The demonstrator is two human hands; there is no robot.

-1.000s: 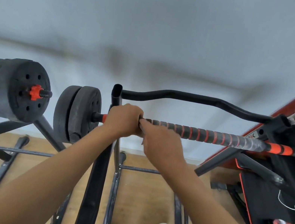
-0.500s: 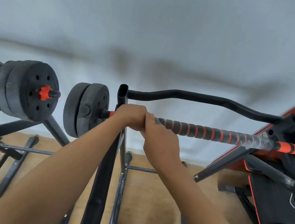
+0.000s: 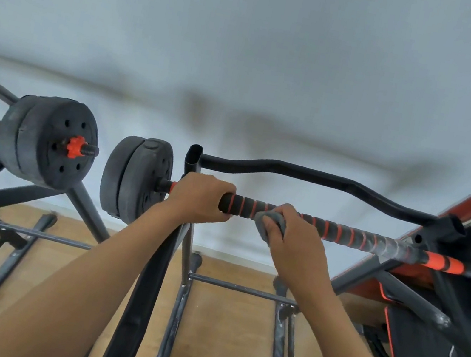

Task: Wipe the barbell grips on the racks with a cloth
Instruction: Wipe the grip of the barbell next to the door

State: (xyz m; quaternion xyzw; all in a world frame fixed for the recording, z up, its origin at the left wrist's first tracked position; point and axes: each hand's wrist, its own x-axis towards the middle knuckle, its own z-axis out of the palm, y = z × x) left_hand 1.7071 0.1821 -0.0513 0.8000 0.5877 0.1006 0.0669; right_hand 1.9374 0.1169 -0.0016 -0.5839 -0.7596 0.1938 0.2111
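This is a small gym or workout room. Barbells (image 3: 344,232) loaded with black weight plates (image 3: 136,179) rest on black steel racks (image 3: 143,303), with a curved bar (image 3: 307,175) behind. They stand on a wooden floor (image 3: 216,332) against a plain white wall (image 3: 252,39).

The head-worn wide-angle camera looks forward and down, close over the barbell (image 3: 352,237).

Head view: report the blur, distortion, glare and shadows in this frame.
Head view: wide-angle lens splays the rack legs outward toward the edges; light is soft and even, no glare; faint smeared shadows cross the wall; barbell grip, cloth, left hand and right hand are fairly sharp.
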